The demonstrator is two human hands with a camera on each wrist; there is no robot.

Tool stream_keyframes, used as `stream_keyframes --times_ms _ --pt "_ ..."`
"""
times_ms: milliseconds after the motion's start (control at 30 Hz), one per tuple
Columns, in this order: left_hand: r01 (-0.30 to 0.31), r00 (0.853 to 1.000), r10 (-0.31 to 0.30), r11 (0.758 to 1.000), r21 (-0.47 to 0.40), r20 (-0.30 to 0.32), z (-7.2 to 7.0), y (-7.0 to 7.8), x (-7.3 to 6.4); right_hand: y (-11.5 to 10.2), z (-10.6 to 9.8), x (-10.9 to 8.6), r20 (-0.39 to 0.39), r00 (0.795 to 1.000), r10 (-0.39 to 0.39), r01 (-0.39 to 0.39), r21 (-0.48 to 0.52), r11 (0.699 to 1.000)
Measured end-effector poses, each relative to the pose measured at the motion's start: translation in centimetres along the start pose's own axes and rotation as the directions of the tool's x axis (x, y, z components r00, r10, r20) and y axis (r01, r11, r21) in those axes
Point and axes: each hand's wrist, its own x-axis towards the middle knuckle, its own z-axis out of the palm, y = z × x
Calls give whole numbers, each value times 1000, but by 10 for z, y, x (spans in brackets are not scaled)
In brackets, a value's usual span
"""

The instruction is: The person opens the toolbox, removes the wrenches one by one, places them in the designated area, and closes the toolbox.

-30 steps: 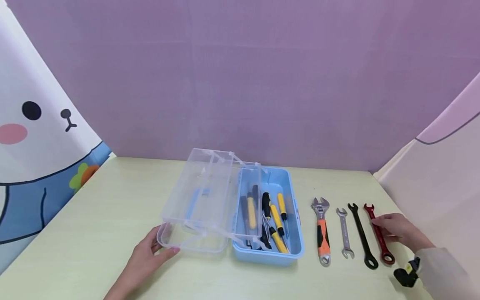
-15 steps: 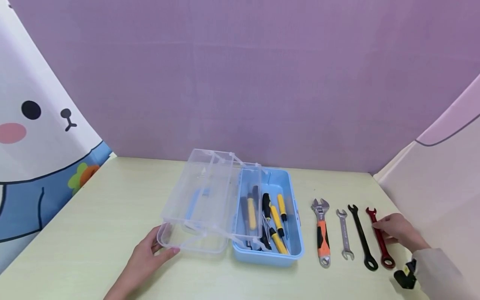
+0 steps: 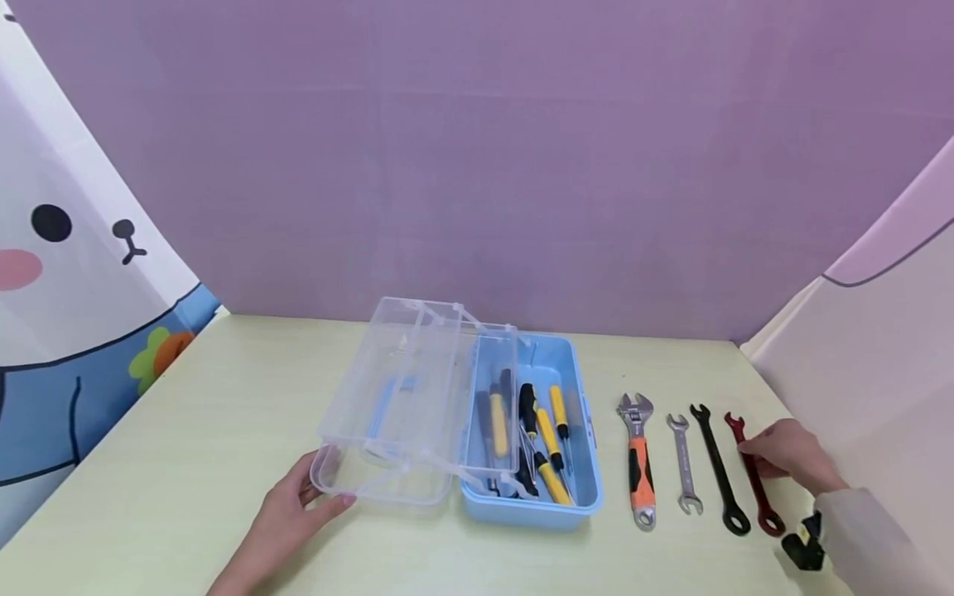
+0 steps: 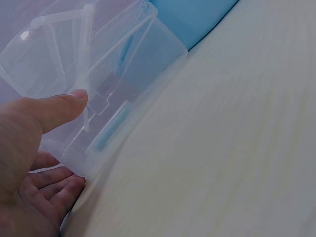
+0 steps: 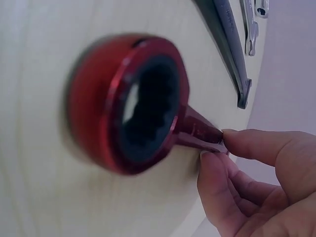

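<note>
At the far right of the head view, my right hand [image 3: 792, 454] pinches the red ratchet wrench [image 3: 760, 495] by its upper shank, thumb against fingers. The wrench's ring end fills much of the right wrist view, on or very near the table. To its left lie a black wrench [image 3: 721, 476], a small silver wrench [image 3: 684, 465] and an adjustable wrench [image 3: 642, 476] with an orange-black handle. My left hand [image 3: 286, 511] holds the near left corner of the toolbox's clear lid [image 4: 133, 64], thumb on one side and fingers on the other.
The blue toolbox [image 3: 529, 515] stands mid-table with its lid swung out left. Inside lie several yellow and black-handled screwdrivers [image 3: 547, 439], some seen through the clear plastic. A purple cloth wall [image 3: 477, 165] rises behind the pale table [image 3: 186, 430].
Along with my right hand, the red wrench has shifted slightly toward the table's near edge. My left hand stays at the lid, and the other wrenches keep their places.
</note>
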Motion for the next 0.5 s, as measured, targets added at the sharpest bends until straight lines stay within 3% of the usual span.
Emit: stream_keyframes --times_ms 267,500 --pt "-16 1000 16 1000 -8 -2 0 -1 0 2 1 1 7 1000 9 -9 14 1000" --pt "-27 1000 26 1000 -13 -11 0 -2 0 -3 -11 1 54 998 -17 14 62 998"
